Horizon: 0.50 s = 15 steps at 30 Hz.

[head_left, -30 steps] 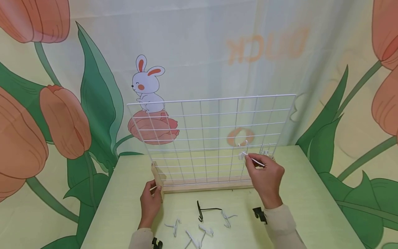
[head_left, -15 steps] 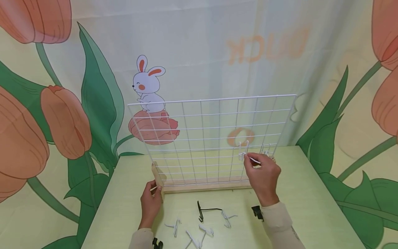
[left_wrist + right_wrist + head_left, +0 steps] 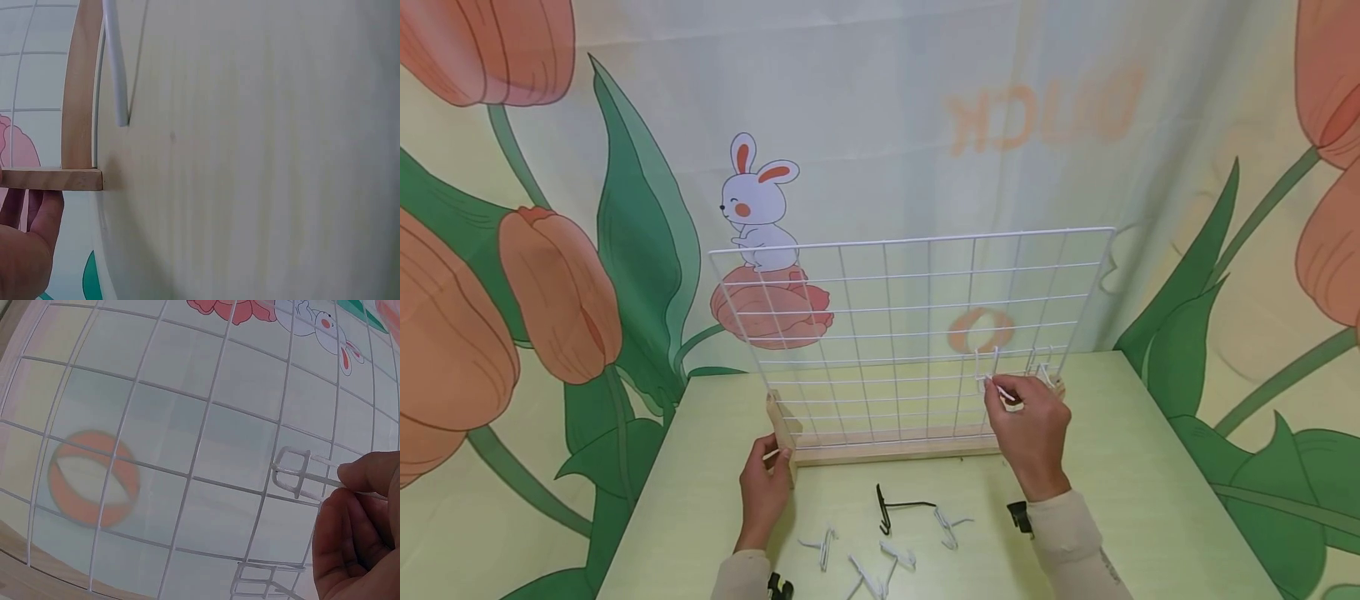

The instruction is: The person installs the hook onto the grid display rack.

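Note:
A white wire grid panel point(image 3: 883, 308) stands upright in a wooden base point(image 3: 887, 454). My right hand point(image 3: 1032, 421) pinches the prong of a white wire hook point(image 3: 297, 472) between thumb and fingers. In the right wrist view, the hook's curved ends lie at a grid wire; whether they are fully seated I cannot tell. My left hand point(image 3: 765, 483) holds the upright wooden end piece point(image 3: 781, 429) at the base's left side. Fingers point(image 3: 47, 215) show behind that piece in the left wrist view.
Another white hook point(image 3: 265, 580) hangs on the grid near its right edge. On the table point(image 3: 685, 517) in front of the base lie one black hook point(image 3: 904, 505) and several white hooks point(image 3: 953, 527). A printed curtain point(image 3: 880, 108) is behind.
My right hand has shifted a little left, and the hook in it has dipped slightly after rising against the grid. The left hand stays on the wooden end piece.

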Tool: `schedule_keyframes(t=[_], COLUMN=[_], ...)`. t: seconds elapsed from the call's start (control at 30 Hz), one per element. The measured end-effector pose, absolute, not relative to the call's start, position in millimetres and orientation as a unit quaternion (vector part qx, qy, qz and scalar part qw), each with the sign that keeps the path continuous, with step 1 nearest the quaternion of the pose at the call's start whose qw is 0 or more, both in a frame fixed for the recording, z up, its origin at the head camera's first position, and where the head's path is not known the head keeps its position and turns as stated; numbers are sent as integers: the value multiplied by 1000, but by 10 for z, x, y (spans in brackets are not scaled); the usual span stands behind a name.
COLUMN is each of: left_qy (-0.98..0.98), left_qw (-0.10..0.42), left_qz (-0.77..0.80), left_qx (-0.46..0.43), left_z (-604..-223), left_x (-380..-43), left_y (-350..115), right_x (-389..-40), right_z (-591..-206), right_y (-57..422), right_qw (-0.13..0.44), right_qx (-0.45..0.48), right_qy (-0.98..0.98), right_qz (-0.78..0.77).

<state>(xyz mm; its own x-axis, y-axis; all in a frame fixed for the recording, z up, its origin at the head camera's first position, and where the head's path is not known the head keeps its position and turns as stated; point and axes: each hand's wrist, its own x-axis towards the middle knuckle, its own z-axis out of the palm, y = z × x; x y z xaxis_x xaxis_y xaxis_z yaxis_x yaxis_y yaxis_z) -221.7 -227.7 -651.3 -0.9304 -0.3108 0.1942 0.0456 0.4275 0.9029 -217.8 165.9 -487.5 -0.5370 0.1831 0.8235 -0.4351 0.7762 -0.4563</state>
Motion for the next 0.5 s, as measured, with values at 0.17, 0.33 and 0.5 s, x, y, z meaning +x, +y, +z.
schedule_keyframes(t=[0.17,0.33,0.5], left_qy=[-832,-828,-829], left_qw=[162,163,169], left_qz=[-524,-529,-526], left_qx=[87,83,84], left_z=[-6510,-6502,-6511], left_x=[-2228,-2236,-2231], left_y=[-2273,-2269,-2266], right_x=[-2177,-2153,-2127], right_z=[-4942,-5007,-5045], right_y=[1648,1645,1642], right_qw=[469,458,452], right_qx=[69,61,55], right_qy=[-816,-820,-824], right_qz=[330,336,338])
